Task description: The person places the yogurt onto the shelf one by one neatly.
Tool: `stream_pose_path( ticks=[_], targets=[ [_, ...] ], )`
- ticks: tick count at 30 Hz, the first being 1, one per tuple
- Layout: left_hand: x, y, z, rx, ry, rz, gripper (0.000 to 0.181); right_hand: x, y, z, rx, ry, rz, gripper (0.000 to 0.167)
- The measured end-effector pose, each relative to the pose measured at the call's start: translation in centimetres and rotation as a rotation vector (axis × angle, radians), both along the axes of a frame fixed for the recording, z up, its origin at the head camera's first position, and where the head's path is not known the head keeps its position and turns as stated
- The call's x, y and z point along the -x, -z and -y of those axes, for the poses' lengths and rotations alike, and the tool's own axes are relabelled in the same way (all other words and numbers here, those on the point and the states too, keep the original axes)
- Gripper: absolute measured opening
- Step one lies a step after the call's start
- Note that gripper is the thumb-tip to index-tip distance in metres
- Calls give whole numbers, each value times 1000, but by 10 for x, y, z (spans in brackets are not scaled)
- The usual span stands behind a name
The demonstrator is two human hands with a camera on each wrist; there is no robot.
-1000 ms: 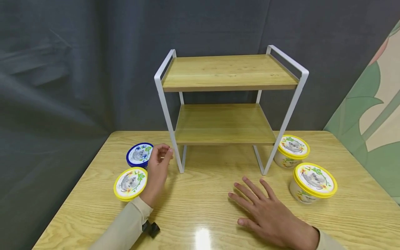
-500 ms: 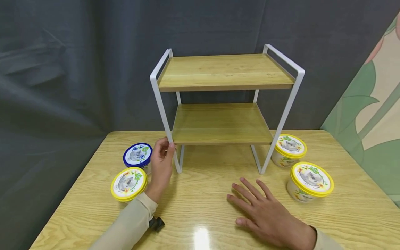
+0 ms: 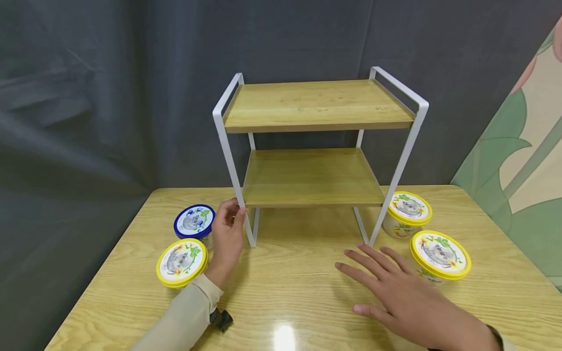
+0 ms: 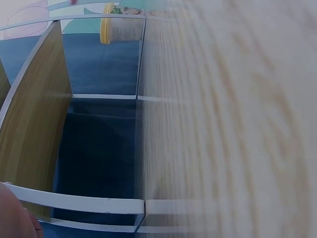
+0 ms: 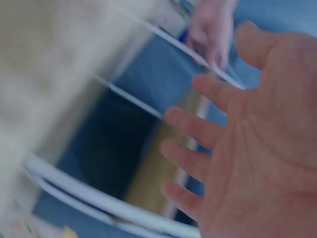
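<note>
A two-tier wooden shelf with a white metal frame stands on the table. My left hand grips its left front leg at about the height of the lower board, the thumb in front and some fingers hidden behind the leg. The right wrist view also shows the left hand at the frame, blurred. With fingers spread, my right hand hovers over the table, right of the shelf's front. It holds nothing; its palm shows in the right wrist view.
Left of the shelf stand a blue-lidded tub and a yellow-lidded tub. Two more yellow-lidded tubs, one behind and one in front, stand at the right. A dark curtain hangs behind the table.
My left hand has moved right from beside the blue-lidded tub onto the shelf's left leg. Lately my right hand has shifted right, toward the front right tub. The shelf stands where it was.
</note>
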State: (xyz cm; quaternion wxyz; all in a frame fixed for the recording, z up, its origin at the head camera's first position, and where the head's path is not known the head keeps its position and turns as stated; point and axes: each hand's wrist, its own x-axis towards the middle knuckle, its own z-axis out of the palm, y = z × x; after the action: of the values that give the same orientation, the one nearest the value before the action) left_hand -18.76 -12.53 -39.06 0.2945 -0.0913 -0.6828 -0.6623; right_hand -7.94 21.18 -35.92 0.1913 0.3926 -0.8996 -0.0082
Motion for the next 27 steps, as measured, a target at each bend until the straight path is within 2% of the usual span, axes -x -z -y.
stream_pose_path(
  ticks=[5,10,14,21,24,27],
  targets=[
    [1,0,0,18,-12,16,26,4,-29,-29,57,80,52,74],
    [1,2,1,5,-23,31,26,21,-40,-74,132,173,157,86],
    [1,3,1,-14,-14,30,28,36,-38,-115,137,250,243,99],
    [0,2,-1,-33,-2,46,32,55,-29,-164,78,433,490,118],
    [0,1,-1,-46,-6,75,32,60,-25,-174,64,470,582,121],
    [-1,1,-1,-59,-15,94,34,64,-22,-179,47,461,648,119]
  ],
)
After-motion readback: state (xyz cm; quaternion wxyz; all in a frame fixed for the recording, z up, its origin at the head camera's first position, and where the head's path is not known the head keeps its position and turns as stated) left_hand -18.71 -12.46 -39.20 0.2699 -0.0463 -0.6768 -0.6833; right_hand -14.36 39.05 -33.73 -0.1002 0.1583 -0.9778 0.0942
